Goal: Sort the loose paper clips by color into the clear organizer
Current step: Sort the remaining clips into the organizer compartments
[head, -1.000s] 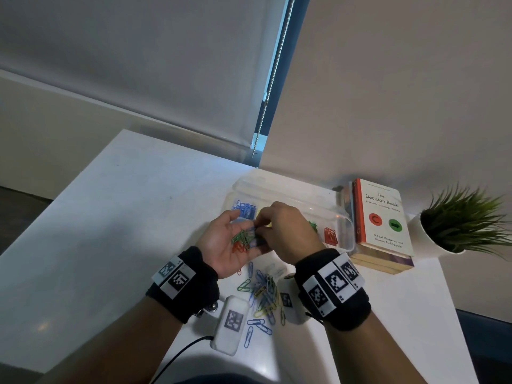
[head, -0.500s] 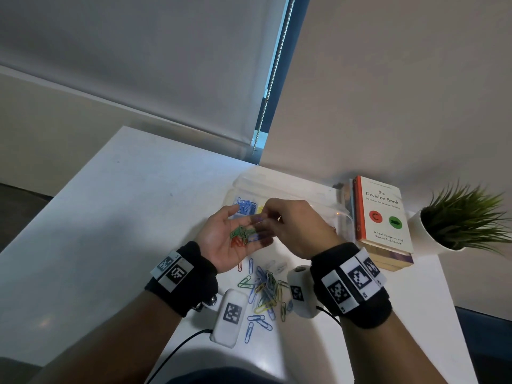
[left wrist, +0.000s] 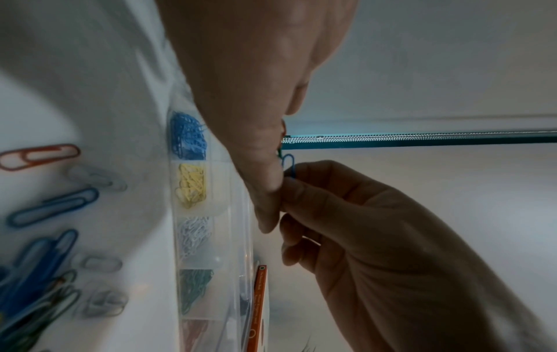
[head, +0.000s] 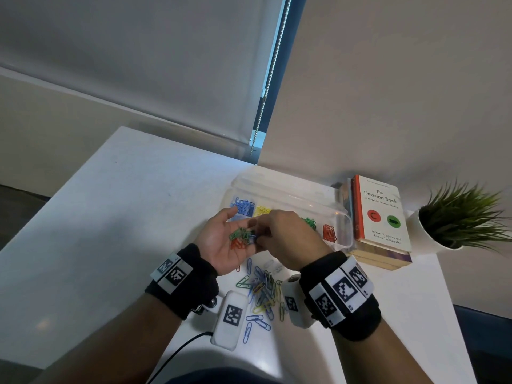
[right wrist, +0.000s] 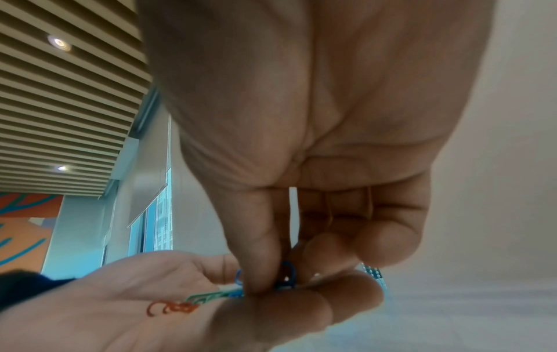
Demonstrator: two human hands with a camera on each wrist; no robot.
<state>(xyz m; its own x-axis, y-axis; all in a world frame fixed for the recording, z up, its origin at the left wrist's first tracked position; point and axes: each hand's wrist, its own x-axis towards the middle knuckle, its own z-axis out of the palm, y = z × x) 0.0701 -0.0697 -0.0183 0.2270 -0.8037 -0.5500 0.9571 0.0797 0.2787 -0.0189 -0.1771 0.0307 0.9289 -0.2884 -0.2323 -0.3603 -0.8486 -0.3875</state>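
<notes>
The left hand [head: 221,242] is held palm up, cupped under a small bunch of green and red clips [head: 240,238]; a blue clip [left wrist: 288,164] is pinched by the right hand [head: 288,239] over that palm. Just beyond the hands the clear organizer [head: 343,217] is seen, colours in separate compartments. Below the wrists, loose paper clips [head: 261,292] are scattered on the table [head: 110,217].

White clips [head: 273,266] faint against table.
</notes>
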